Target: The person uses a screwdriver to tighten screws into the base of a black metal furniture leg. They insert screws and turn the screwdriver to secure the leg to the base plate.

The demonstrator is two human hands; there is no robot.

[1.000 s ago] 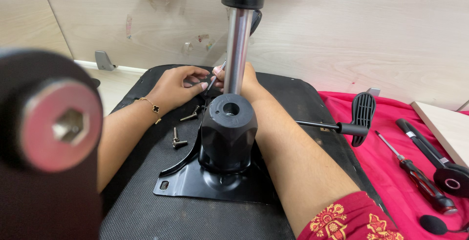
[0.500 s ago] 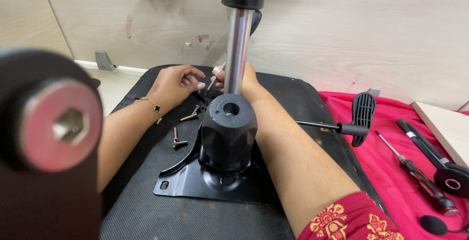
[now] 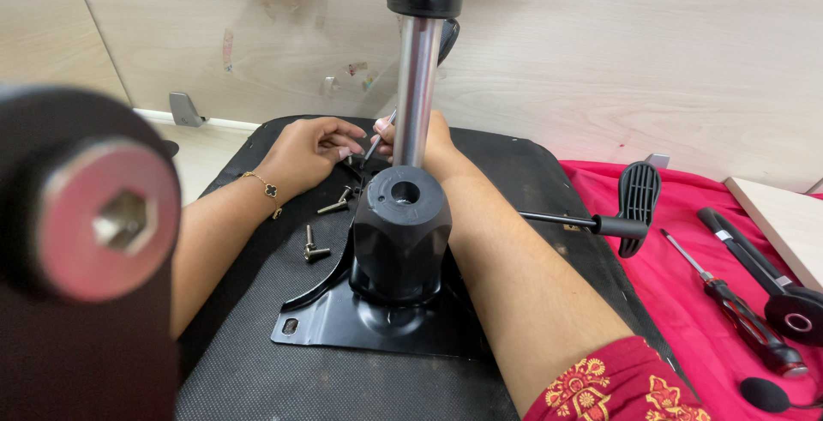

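Behind the chrome column [image 3: 417, 87] on the black seat underside [image 3: 257, 369], the left hand [image 3: 313, 151] and right hand [image 3: 429, 140] both pinch a thin metal tool [image 3: 377, 140]. Its long axis slants, upper end toward the column, lower end down-left toward the plate [image 3: 360, 327]. Loose screws [image 3: 315, 245] lie just beside the left wrist.

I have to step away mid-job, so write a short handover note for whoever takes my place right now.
Left hand: fingers pinched at the tip of a thin metal tool behind the chrome column.
Right hand: mostly hidden behind the column, at the same tool.
Black mechanism plate lies on the upturned seat.
Done: none of it can be judged from here.
Left: loose bolts lie on the seat beside the plate. Screwdriver on red cloth.
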